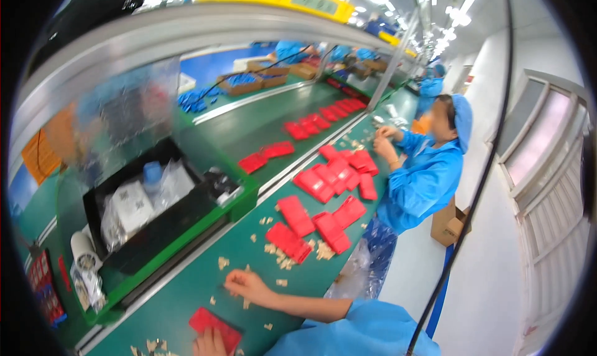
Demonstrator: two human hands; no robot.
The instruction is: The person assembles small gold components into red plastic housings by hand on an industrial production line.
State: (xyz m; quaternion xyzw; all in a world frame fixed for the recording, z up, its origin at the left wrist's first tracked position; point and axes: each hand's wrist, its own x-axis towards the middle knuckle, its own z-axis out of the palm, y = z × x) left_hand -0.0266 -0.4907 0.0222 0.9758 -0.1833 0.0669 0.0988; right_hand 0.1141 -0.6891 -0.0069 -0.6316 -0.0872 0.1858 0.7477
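My left hand (210, 343) rests at the bottom of the head view, its fingers over the lower side of a flat red pouch (216, 325) lying on the green bench. Its thumb is hidden. Farther up, my right hand (250, 287) hovers low over the bench, with fingertips pinched together. Whatever may be between those fingertips is too small to make out. Small beige pieces (222, 263) lie scattered around it. Past it, several red pouches (289, 243) lie in a loose, partly overlapping group, with more beige pieces (324, 250) at their near edge.
Left of the bench runs a green conveyor belt (249, 129) carrying red pouches (267, 157). A black tray (168, 222) with a white box and plastic bags stands on a green-edged shelf (245, 200). A co-worker in blue (429, 175) works at the bench's far right. A black cable (476, 213) crosses the view.
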